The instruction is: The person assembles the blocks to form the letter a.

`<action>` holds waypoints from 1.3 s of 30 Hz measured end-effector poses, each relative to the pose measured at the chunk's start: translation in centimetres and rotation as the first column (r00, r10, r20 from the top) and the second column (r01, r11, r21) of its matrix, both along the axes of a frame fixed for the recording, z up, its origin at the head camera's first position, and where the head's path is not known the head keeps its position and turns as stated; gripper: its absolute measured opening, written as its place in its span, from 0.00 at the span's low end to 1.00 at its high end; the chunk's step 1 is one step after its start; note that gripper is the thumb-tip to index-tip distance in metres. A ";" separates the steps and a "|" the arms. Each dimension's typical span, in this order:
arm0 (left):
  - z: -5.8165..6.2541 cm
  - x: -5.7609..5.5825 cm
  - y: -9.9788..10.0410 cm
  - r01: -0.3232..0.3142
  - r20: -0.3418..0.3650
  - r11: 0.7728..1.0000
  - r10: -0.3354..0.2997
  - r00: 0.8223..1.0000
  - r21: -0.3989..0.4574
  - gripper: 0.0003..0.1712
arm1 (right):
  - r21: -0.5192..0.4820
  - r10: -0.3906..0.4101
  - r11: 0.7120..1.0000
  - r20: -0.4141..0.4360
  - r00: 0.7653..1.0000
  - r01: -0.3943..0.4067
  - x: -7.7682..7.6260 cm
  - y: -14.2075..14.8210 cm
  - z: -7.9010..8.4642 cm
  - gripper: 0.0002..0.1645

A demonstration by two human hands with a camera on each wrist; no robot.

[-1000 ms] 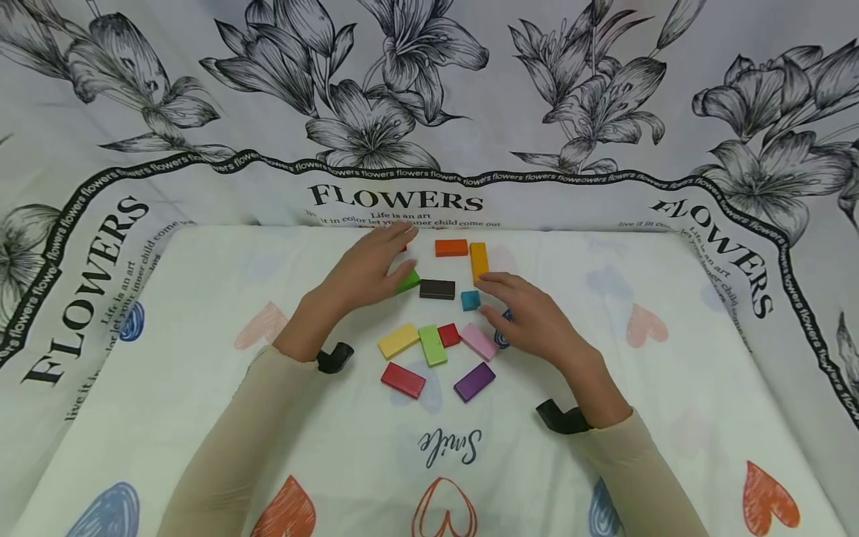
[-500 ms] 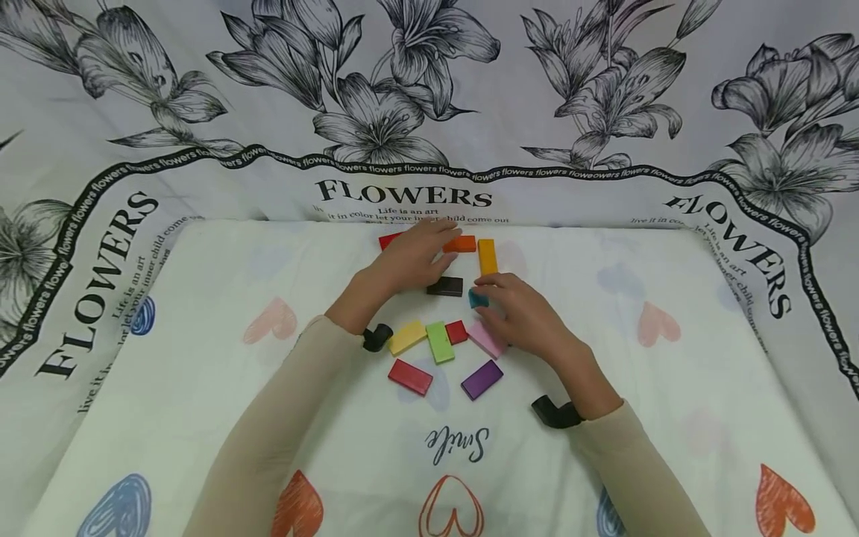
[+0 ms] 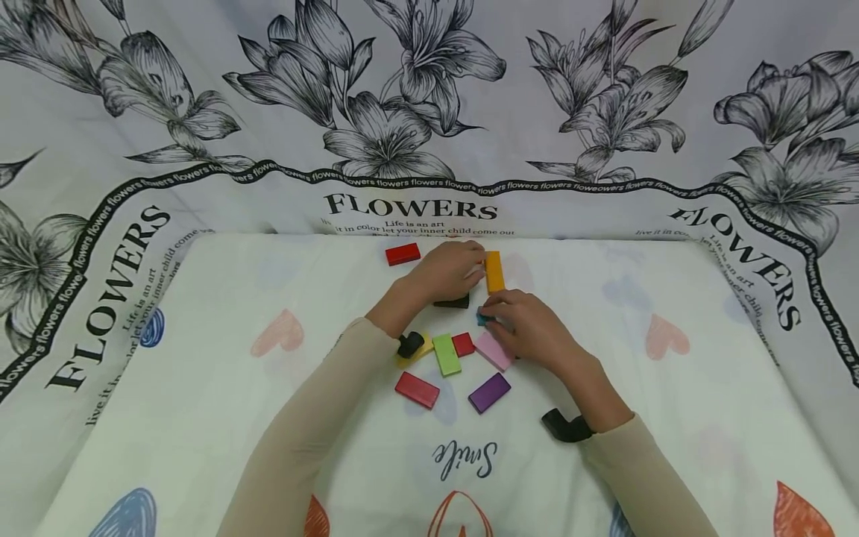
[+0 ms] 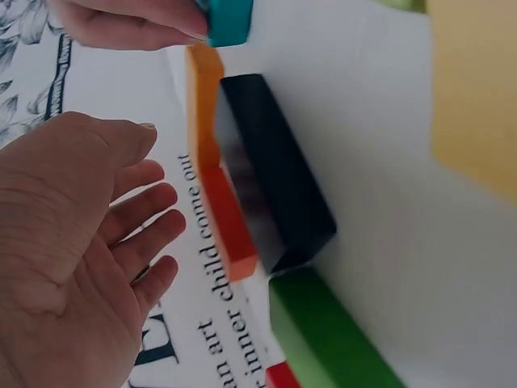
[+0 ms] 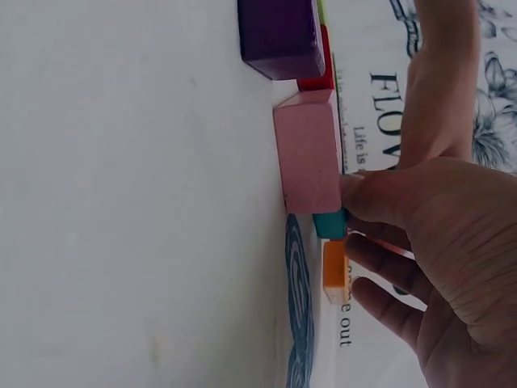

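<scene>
In the head view, my left hand [image 3: 448, 270] is over the far part of the block group, its loosely bent fingers holding nothing. Beneath it a black block [image 4: 275, 178] is partly covered; the left wrist view shows it beside an orange block [image 4: 229, 222] and a green block [image 4: 327, 331]. My right hand [image 3: 533, 324] pinches a small teal block [image 3: 482, 318] between thumb and fingers. The amber block [image 3: 494, 271] stands just beyond that hand, close to my left fingertips. Under the right hand's near side lies a pink block [image 3: 494, 350].
A red block [image 3: 403, 254] lies at the far left of the group. Nearer are yellow [image 3: 423, 350], light green [image 3: 446, 354], small red [image 3: 463, 344], crimson [image 3: 417, 390] and purple [image 3: 489, 393] blocks. A printed white cloth [image 3: 221, 313] covers the table.
My left hand has moved right, off the green and red blocks and across the orange one. My right hand has closed its fingers on the teal block.
</scene>
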State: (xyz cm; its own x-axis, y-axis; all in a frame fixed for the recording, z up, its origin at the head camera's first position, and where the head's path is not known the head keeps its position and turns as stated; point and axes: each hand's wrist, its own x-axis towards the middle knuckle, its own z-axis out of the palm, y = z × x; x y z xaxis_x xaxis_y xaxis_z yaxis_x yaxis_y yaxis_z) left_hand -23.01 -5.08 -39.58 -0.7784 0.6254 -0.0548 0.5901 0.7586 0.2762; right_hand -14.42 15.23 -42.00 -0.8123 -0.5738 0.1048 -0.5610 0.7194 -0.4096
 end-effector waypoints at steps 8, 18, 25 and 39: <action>-0.8 -0.2 1.4 0.039 0.011 0.994 -0.038 0.999 -0.103 0.26 | 0.006 0.016 1.000 0.032 0.999 -0.016 0.1 0.6 0.6 0.15; -0.8 0.1 1.9 0.066 0.014 0.993 -0.065 0.998 -0.096 0.22 | -0.010 0.006 1.000 0.086 0.996 -0.006 0.4 1.0 0.7 0.16; -1.2 0.1 2.1 0.071 0.007 0.996 -0.071 0.997 -0.046 0.15 | -0.002 0.005 1.000 0.061 0.998 -0.004 0.4 1.2 0.6 0.17; -1.1 0.3 2.2 0.078 0.050 0.993 -0.073 0.996 -0.089 0.18 | -0.008 0.010 1.000 0.037 0.999 -0.010 0.2 1.5 0.3 0.17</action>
